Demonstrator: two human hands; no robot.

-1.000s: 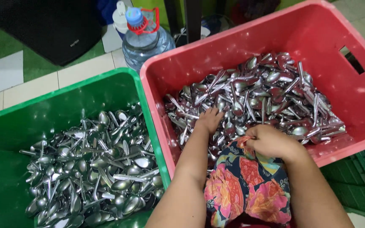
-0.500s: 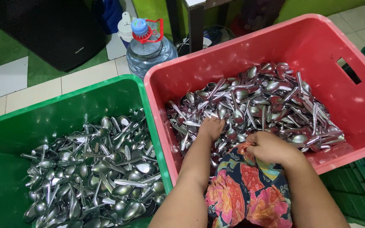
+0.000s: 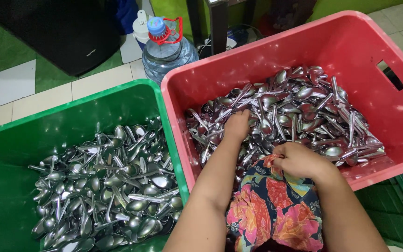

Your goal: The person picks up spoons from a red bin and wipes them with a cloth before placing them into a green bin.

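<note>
While left hand (image 3: 237, 125) digs palm-down into spoons (image 3: 295, 109) in red crate (image 3: 276, 51), fingers buried, grip unclear, right hand (image 3: 299, 160) pinches floral cloth (image 3: 276, 205), poses unchanged since earlier.

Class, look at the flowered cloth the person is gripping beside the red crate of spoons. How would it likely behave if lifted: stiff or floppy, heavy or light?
The flowered cloth is bunched and creased where the right hand grips it, so it would probably hang limp rather than hold a shape. It looks thin, so likely light. Lying against the spoons in the red crate, it might snag on them.
</note>
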